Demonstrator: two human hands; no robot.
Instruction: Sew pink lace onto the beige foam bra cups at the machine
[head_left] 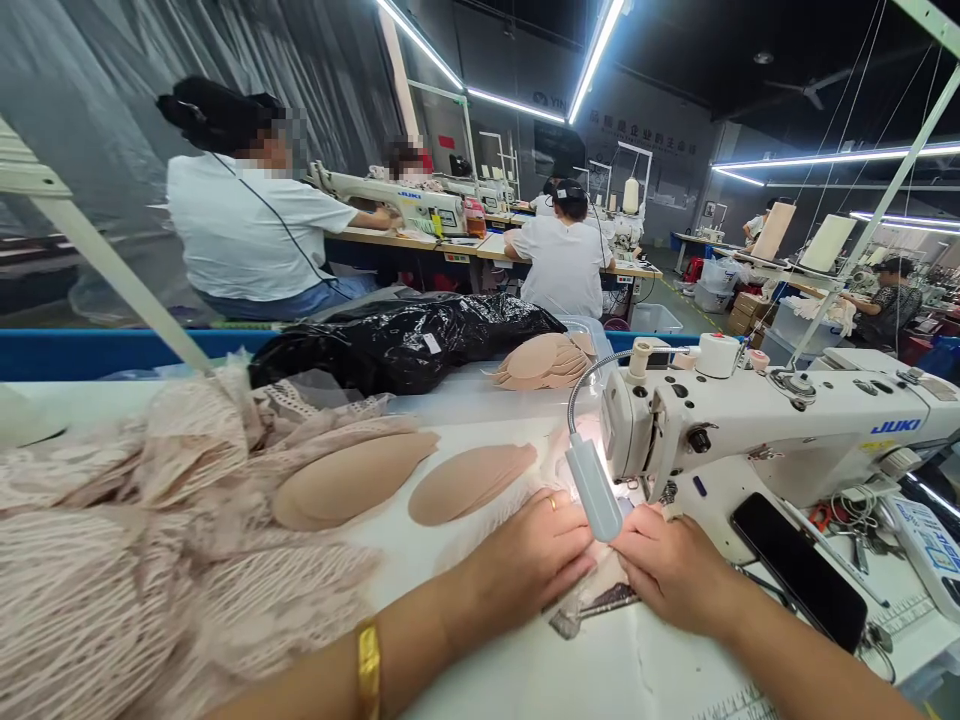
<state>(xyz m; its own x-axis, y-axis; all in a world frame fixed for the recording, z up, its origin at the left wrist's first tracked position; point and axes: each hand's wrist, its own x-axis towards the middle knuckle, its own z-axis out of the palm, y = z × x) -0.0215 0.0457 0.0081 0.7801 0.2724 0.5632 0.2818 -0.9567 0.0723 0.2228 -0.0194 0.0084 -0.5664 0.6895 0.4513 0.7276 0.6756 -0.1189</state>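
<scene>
Workshop floor under strip lights, with co-workers seated at machines ahead; the inspected station is a white table [517, 672] bearing a JUKI sewing machine [832, 405]. Pale fabric [602, 572], thin and sheer, lies between the two hands at the machine head. The right hand [671, 562] has thumb and fingers drawn close together and appears to pinch the near right edge. The left hand [532, 550] lies on the opposite side, fingers bunched; whether it pinches or only presses cannot be told. A grey lamp [592, 490] hangs directly over the grip and hides the needle, so stitch position is not verified. Recommended practice: the left hand should hold the layers flat while the right aligns the edge, both guiding lightly rather than pulling, since fabric this thin is likely to pucker or stretch. Fingertips should stay clear of the needle line; shifting the lamp aside would improve sight. Noted risk: heaped lace [90, 600], left of the grip, could drag on the work. Beige oval pads [472, 485] lie just beyond the left hand; a phone [802, 575] rests right of the right hand.
</scene>
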